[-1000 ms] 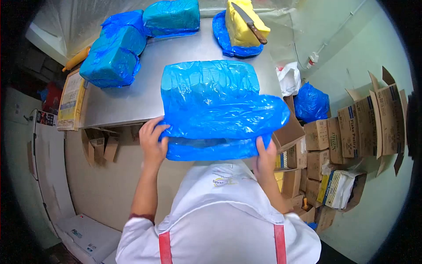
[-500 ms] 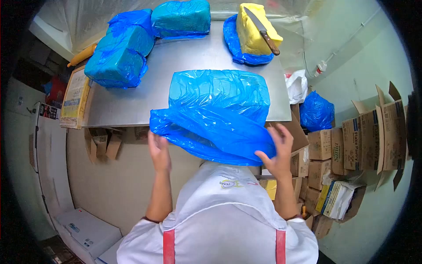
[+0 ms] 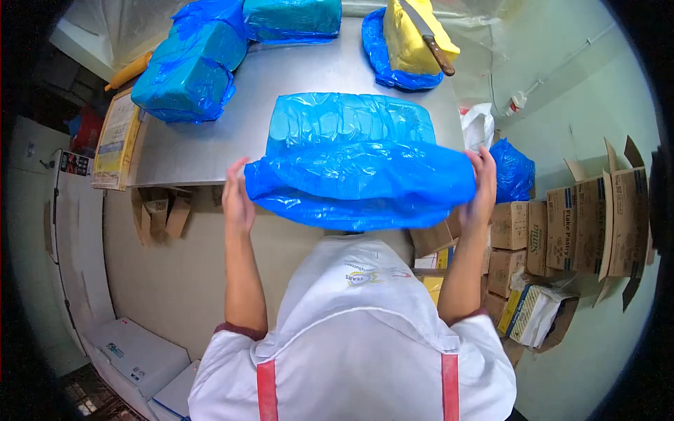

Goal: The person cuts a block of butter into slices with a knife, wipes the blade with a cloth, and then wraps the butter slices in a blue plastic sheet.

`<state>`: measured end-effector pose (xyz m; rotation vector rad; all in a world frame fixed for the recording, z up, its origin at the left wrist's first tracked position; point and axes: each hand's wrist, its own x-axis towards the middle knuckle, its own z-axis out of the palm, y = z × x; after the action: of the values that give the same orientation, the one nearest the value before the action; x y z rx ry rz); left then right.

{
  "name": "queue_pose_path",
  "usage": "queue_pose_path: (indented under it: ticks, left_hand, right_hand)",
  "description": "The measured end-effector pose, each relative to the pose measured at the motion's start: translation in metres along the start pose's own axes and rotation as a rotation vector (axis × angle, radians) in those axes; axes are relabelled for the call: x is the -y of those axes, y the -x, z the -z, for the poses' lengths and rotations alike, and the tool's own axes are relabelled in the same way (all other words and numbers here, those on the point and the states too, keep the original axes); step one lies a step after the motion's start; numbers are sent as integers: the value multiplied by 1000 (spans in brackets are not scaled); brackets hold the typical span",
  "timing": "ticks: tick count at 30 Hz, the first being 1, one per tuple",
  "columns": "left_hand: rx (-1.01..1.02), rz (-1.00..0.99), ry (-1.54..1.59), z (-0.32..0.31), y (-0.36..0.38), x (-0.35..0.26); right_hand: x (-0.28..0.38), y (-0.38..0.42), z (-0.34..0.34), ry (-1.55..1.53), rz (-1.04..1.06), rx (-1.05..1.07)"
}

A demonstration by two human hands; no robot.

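Note:
A block wrapped in blue plastic (image 3: pixel 351 116) lies at the front of the metal table. The loose mouth of its blue bag (image 3: pixel 365 172) spreads toward me past the table's front edge, gaping along its near side. At the bag's left end, my left hand (image 3: pixel 239 200) has its fingers bent round the plastic. My right hand (image 3: pixel 481 188) grips the right end, slightly blurred, with its thumb hidden. Farther back on the right, a knife (image 3: pixel 430 38) rests on an unwrapped yellow block (image 3: pixel 407 42), which sits on blue plastic.
More blue-wrapped blocks (image 3: pixel 186 70) stand at the back left of the table (image 3: pixel 295 70). A rolling pin (image 3: pixel 130 71) and yellow-white carton (image 3: pixel 116 144) are at its left edge. Cardboard boxes (image 3: pixel 562 228) and a blue bag (image 3: pixel 512 170) are on the right.
Both hands have moved up and farther apart. The bag's loose mouth is stretched wider to the right and lifted. My right hand has closed at its right end. The view has shifted slightly.

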<state>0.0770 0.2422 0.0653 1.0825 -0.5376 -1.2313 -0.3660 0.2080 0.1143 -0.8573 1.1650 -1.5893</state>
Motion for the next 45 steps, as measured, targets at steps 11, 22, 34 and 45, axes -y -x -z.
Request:
queue_pose_path:
  ticks: [11, 22, 34, 45]
  left_hand:
    - [-67, 59, 255, -17, 59, 66]
    - [-65, 55, 127, 21, 69, 49]
    - [234, -27, 339, -2, 32, 22]
    - [320, -223, -428, 4, 40, -40]
  right_hand:
    - [-73, 90, -31, -620, -383, 67]
    - [-80, 138, 8, -126, -89, -26]
    - [-131, 90, 8, -747, -429, -103]
    - [22, 81, -4, 447, 178, 646]
